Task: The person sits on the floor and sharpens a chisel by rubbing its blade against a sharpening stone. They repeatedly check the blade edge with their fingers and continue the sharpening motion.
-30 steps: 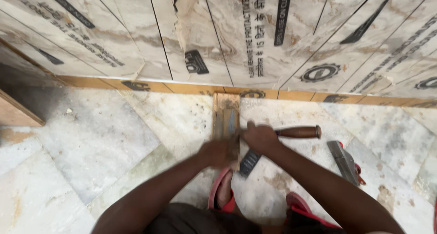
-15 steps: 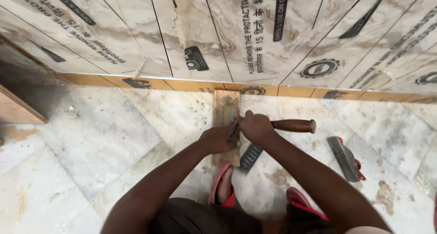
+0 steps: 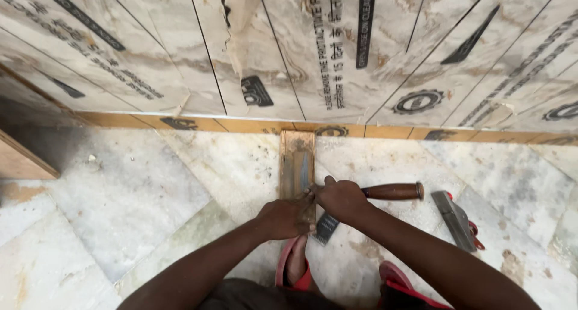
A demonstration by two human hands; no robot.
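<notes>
A long wooden block with a grey stone face [image 3: 296, 159] lies on the marble floor, its far end against the wall. My right hand [image 3: 342, 198] is shut on a tool with a brown wooden handle [image 3: 394, 191] that points right. The tool's dark flat blade [image 3: 326, 229] sticks out below my hands. My left hand [image 3: 283, 216] presses down beside the right one at the near end of the block, fingertips touching the tool there. The hands hide how the blade meets the stone.
A metal hand tool with red parts [image 3: 459, 219] lies on the floor to the right. My feet in red sandals [image 3: 295, 268] are just below the hands. A wooden board [image 3: 24, 159] juts in at the left. Film-covered wall tiles [image 3: 289, 51] stand ahead.
Both hands slid the tool forward along the block, then drew it back toward me. The block and the metal tool on the right stayed put.
</notes>
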